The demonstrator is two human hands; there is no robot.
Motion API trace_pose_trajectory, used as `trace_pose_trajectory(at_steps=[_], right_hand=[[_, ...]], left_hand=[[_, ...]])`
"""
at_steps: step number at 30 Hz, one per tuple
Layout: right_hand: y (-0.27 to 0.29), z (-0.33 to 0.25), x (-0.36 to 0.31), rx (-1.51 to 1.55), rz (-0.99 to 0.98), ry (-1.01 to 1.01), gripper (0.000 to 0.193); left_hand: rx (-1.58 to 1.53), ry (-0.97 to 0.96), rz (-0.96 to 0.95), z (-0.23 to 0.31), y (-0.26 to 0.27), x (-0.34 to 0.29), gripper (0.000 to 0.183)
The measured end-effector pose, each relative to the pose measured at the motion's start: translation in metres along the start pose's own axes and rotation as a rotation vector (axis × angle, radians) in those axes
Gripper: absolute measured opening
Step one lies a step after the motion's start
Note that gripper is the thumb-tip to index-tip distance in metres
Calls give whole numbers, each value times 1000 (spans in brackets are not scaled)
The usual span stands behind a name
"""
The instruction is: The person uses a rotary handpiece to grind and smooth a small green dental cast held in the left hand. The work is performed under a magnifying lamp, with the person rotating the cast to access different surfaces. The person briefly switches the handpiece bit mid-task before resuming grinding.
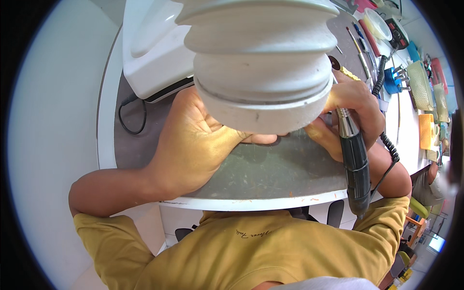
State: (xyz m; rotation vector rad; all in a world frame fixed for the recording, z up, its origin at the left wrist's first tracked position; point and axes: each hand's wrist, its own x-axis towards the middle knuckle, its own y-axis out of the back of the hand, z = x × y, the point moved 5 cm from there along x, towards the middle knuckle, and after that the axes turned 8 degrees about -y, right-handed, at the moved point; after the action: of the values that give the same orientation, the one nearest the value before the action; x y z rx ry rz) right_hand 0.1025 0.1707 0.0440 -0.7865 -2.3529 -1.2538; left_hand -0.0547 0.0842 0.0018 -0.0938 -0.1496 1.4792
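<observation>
My right hand (361, 99) grips a rotary handpiece (355, 166) with a silver collar and a black body, its tail pointing back toward me. A brown disc (333, 62) shows just beyond the fingers; whether it belongs to the handpiece I cannot tell. A coiled black cord (389, 147) runs beside the handpiece. My left hand (191, 145) has its fingers curled inward, with the tips partly under a white ribbed duct (261, 58). The duct hides the space between both hands, so anything pinched there is out of sight.
A white machine (154, 63) with a black cable (133, 128) stands at the far left on the grey mat (275, 174). Slim tools, a blue holder (394, 81), a red-and-black control box (397, 34) and baskets (420, 86) crowd the right side. Another person (429, 186) sits at the far right.
</observation>
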Motion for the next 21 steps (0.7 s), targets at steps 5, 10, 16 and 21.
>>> trace_pose_trajectory(at_steps=[5, 10, 16, 21], right_hand=[[0, 0, -3, 36, 36, -8, 32], [0, 0, -2, -8, 60, 13, 33], [7, 1, 0, -17, 51, 30, 32], [9, -3, -2, 21, -32, 22, 30]], left_hand=[[35, 50, 50, 1, 0, 0, 27], [-43, 22, 15, 0, -1, 2, 28], [-57, 85, 17, -1, 5, 1, 47], [-113, 181, 6, 0, 7, -1, 54]])
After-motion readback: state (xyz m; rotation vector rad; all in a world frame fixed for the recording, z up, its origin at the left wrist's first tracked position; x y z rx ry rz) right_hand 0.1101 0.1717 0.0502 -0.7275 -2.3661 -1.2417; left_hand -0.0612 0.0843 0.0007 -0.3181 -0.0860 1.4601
